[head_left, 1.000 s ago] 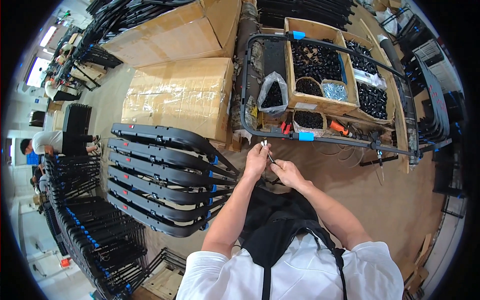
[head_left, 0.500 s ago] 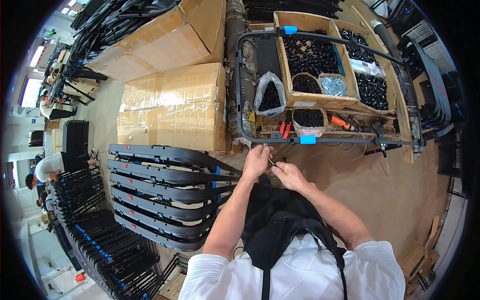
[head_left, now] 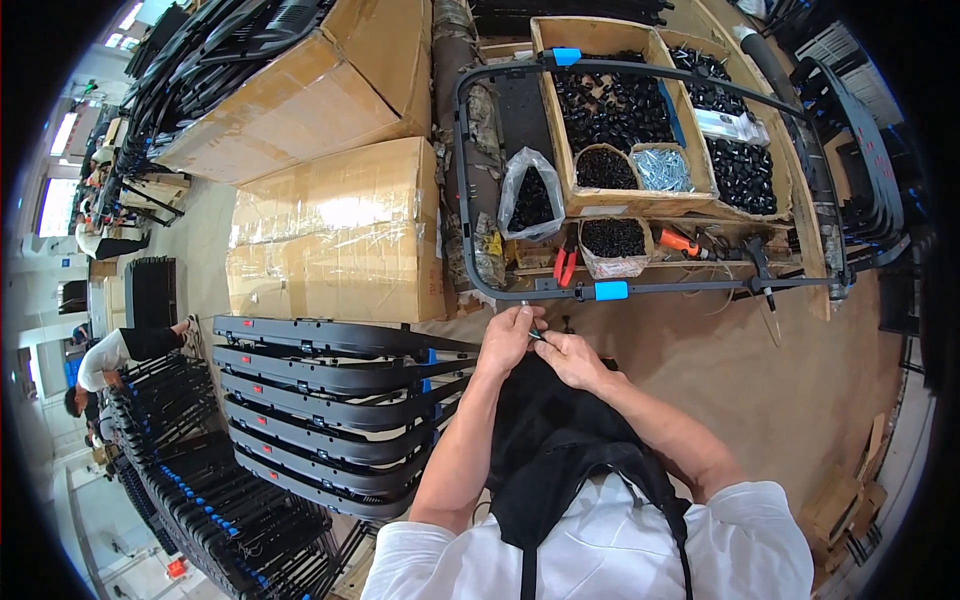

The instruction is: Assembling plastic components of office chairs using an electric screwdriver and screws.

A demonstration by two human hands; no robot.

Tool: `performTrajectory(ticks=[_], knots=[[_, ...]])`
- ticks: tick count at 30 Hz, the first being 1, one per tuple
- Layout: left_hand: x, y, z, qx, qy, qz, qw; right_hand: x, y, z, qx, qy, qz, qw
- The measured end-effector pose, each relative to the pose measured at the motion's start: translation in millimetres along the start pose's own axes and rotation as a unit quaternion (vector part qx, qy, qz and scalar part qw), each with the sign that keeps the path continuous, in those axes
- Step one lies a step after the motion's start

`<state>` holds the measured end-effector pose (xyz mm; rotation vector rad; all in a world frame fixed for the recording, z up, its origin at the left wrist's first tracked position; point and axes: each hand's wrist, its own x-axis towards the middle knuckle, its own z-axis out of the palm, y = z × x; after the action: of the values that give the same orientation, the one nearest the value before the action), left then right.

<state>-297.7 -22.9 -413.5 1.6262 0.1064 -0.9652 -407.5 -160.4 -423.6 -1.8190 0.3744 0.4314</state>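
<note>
My left hand (head_left: 509,338) and my right hand (head_left: 572,359) meet just below the near bar of a black tubular frame (head_left: 560,292) that lies across the workbench. The left fingers pinch a small metal part (head_left: 536,332), and the right fingertips touch the same part. A blue clip (head_left: 610,290) sits on the bar just right of my hands. A black apron (head_left: 556,440) hangs below my forearms.
Wooden trays of black small parts (head_left: 615,105), a bag of black parts (head_left: 531,195), silver screws (head_left: 662,170), red pliers (head_left: 565,262) and an orange tool (head_left: 682,242) lie behind the bar. Cardboard boxes (head_left: 340,235) and stacked black panels (head_left: 330,400) stand left. A person (head_left: 120,350) bends at far left.
My head has moved closer to the bench, so everything looks larger. Both hands have stayed together at the frame's near bar, working on the small part.
</note>
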Motion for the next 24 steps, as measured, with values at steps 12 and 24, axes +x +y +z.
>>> performTrajectory(ticks=[12, 24], knots=[[-6, -5, 6, -0.049, 0.094, 0.037, 0.994, 10, 5, 7, 0.074, 0.025, 0.004, 0.997], [-25, -99, -14, -0.231, 0.214, 0.031, 0.949, 30, -18, 11, 0.189, -0.026, 0.053, 0.980]])
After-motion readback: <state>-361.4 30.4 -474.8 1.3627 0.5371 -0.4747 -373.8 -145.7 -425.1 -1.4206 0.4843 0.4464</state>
